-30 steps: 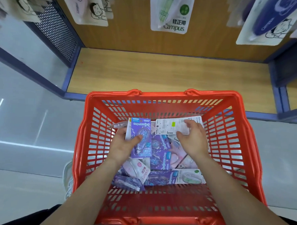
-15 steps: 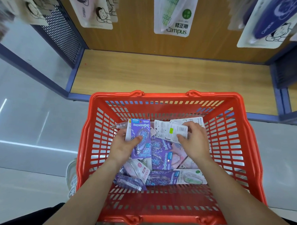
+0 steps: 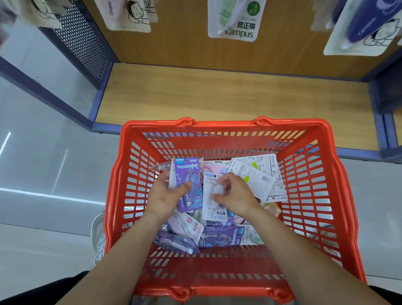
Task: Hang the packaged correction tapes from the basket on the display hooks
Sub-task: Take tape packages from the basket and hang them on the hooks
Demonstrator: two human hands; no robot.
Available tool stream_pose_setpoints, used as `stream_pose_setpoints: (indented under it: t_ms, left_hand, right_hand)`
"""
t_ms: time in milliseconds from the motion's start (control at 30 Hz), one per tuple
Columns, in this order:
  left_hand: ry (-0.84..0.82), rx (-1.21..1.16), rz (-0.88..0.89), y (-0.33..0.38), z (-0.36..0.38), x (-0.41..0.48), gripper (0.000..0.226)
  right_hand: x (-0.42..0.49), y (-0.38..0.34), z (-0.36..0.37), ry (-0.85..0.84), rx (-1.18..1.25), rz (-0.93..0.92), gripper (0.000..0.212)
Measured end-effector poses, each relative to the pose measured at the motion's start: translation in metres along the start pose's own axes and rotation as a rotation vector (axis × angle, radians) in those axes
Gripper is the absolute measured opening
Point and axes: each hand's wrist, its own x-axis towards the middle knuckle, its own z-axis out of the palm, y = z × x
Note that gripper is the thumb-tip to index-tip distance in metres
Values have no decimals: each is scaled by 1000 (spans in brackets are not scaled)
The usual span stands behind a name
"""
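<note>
The top edge cuts off the hanging Campus packs (image 3: 233,17); the far-left packs (image 3: 24,4) are blurred. The left hand (image 3: 168,197) hides part of a purple pack (image 3: 191,172), the right hand (image 3: 238,195) part of a white pack (image 3: 217,214). Print on the card backs (image 3: 260,175) is too small to read.

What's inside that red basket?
The basket holds a loose pile of packaged correction tapes: purple, pink and white packs, some face down. The left hand holds a purple pack, the right hand a white pack. Hands and top packs cover whatever lies beneath.
</note>
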Motion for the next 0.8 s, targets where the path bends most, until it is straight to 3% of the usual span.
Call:
stream_pose_setpoints:
  t_ms: [100,167,233,333,400,600,700,800]
  left_hand:
    - [7,-9,0,0,1,1,24]
    - [12,10,0,0,3,2,24]
    - [12,31,3,0,4,2,27]
    - [-5,33,-1,0,4,1,34]
    - [-17,26,-4,1,5,-2,35]
    - [-68,3,4,13,21,-18,33]
    - [-143,-34,-17,20,35,-28,30]
    - [-172,-44,-21,21,43,-34,27]
  right_hand:
    - [5,3,-4,29,68,99,82]
    - [4,6,-5,3,132,120,93]
    - [3,7,-4,-23,139,100,80]
    - [-2,4,-5,-39,189,60,40]
    - [-6,3,-10,-17,233,53,29]
    - [-35,0,-42,78,570,23,26]
    - [-45,-5,-49,25,579,3,21]
    - [-47,-5,-48,34,536,18,30]
